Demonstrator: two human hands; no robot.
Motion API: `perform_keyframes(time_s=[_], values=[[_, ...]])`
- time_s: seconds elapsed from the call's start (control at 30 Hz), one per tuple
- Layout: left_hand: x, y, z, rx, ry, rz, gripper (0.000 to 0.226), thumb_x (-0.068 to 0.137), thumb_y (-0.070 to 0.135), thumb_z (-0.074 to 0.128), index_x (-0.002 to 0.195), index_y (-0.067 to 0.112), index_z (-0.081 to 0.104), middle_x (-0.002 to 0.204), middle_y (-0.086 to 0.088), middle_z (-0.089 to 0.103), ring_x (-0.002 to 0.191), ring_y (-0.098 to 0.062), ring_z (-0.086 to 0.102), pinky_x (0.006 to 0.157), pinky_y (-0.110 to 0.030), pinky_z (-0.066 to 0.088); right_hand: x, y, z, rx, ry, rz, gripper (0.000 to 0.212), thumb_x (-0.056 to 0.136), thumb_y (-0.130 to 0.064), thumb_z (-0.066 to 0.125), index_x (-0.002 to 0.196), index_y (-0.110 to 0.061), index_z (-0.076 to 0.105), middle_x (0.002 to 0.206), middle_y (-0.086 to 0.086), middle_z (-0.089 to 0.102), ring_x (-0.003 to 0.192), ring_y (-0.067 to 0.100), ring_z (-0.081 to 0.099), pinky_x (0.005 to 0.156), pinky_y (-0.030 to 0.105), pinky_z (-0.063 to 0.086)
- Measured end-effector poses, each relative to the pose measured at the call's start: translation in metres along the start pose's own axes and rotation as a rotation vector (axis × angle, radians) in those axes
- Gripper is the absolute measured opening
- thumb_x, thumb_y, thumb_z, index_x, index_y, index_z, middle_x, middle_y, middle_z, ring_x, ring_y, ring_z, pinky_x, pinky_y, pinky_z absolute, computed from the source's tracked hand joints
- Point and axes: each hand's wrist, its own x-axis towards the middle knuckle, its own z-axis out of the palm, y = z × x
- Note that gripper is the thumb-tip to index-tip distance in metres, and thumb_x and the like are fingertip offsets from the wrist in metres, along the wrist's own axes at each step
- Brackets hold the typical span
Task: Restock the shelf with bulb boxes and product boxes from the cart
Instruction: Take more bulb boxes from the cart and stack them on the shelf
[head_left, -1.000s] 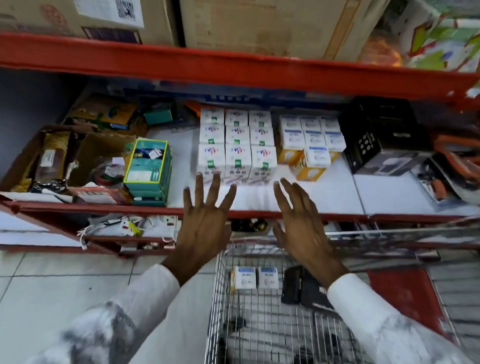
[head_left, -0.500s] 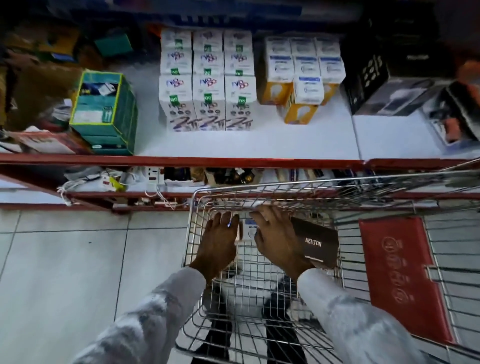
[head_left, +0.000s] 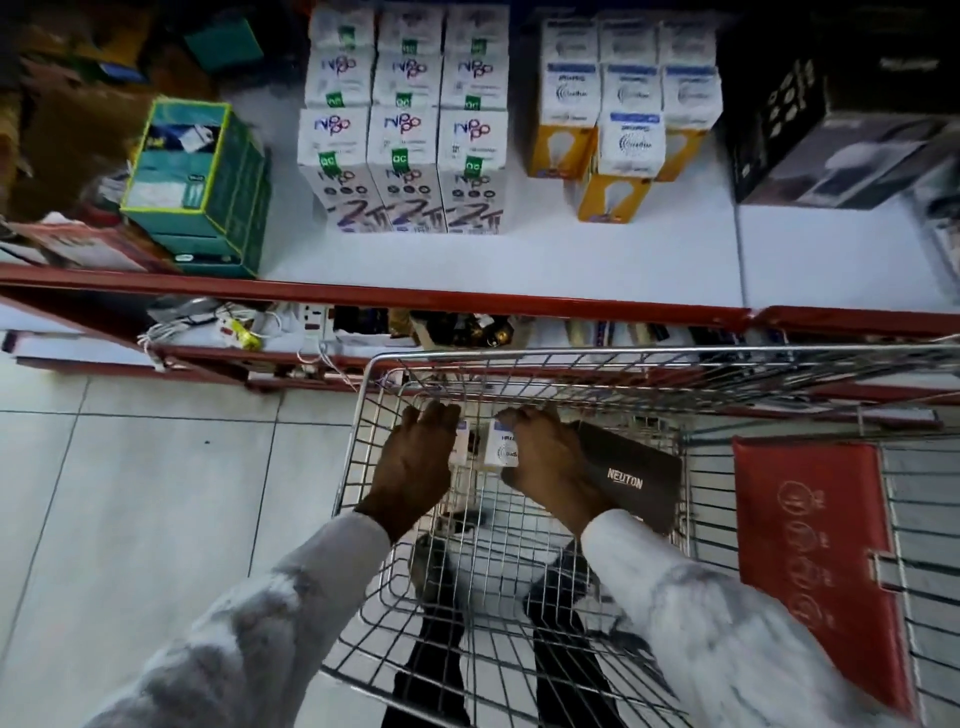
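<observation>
Both hands are down inside the wire cart (head_left: 363, 395). My left hand (head_left: 415, 462) curls over a small white bulb box (head_left: 461, 451), mostly hidden under its fingers. My right hand (head_left: 545, 457) wraps around a second white bulb box (head_left: 500, 448) with blue print. A black box marked NEUTON (head_left: 636, 478) lies in the cart right of my right hand. On the white shelf (head_left: 519, 260) above stand rows of white bulb boxes (head_left: 402, 156) and white-and-yellow bulb boxes (head_left: 623, 119).
A green box stack (head_left: 197, 182) stands at the shelf's left, a black product box (head_left: 831, 130) at its right. A red shelf rail (head_left: 363, 296) runs in front. The cart's red child-seat flap (head_left: 810, 561) is on the right. Tiled floor (head_left: 130, 519) lies to the left.
My hands dropped from in front of the shelf into the cart and closed over the two small bulb boxes. My view tilted downward.
</observation>
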Motion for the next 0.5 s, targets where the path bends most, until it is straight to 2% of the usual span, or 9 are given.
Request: perform_keyframes(time_s=[0.1,0.17,0.23,0.33,0.43,0.5], values=[[-0.023,0.015,-0.044,-0.082,0.034,0.01,0.069,0.072,0.006,0.073,0.133,0.019,0.042,0.129,-0.006,0.056,0.109,-0.03,0.059,0.075,-0.037,0.058,-0.037,0.001,-0.051,0.102,0.046,0.041,0.073,0.068,-0.03,0.081,0.134,-0.028,0.049,0.122,0.005,0.063,0.113,0.028,0.054,0.089,0.036,0.048],[-0.038,0.028,-0.079,-0.103,0.074,0.039,0.072,0.07,0.012,0.076,0.132,0.021,0.041,0.125,-0.004,0.06,0.107,-0.029,0.063,0.073,-0.037,0.057,-0.06,0.002,-0.086,0.158,0.076,0.073,0.077,0.066,-0.032,0.082,0.134,-0.033,0.046,0.121,0.002,0.064,0.11,0.024,0.055,0.084,0.032,0.047],[-0.05,0.045,-0.116,-0.095,0.125,0.077,0.077,0.068,0.017,0.076,0.134,0.023,0.038,0.123,-0.004,0.063,0.105,-0.03,0.065,0.075,-0.042,0.059,-0.079,0.005,-0.122,0.193,0.118,0.088,0.077,0.063,-0.034,0.083,0.131,-0.039,0.046,0.121,-0.002,0.063,0.11,0.021,0.055,0.083,0.031,0.047],[-0.059,0.074,-0.163,-0.076,0.202,0.141,0.086,0.066,0.021,0.077,0.139,0.024,0.031,0.124,-0.004,0.063,0.107,-0.032,0.063,0.079,-0.048,0.059,-0.103,0.009,-0.176,0.218,0.157,0.094,0.075,0.061,-0.031,0.086,0.126,-0.038,0.05,0.112,-0.008,0.059,0.107,0.017,0.053,0.08,0.031,0.046],[-0.048,0.099,-0.198,-0.071,0.27,0.166,0.08,0.07,0.025,0.075,0.14,0.022,0.036,0.127,-0.004,0.06,0.113,-0.03,0.056,0.083,-0.045,0.056,-0.109,0.019,-0.225,0.269,0.248,0.098,0.072,0.057,-0.026,0.089,0.122,-0.032,0.057,0.104,-0.008,0.061,0.097,0.017,0.061,0.081,0.031,0.053],[-0.03,0.111,-0.212,-0.083,0.305,0.163,0.077,0.07,0.023,0.075,0.139,0.019,0.041,0.128,-0.006,0.059,0.116,-0.032,0.052,0.086,-0.045,0.054,-0.101,0.029,-0.248,0.286,0.344,0.1,0.071,0.057,-0.023,0.089,0.121,-0.027,0.06,0.103,-0.006,0.06,0.092,0.016,0.06,0.078,0.025,0.049]])
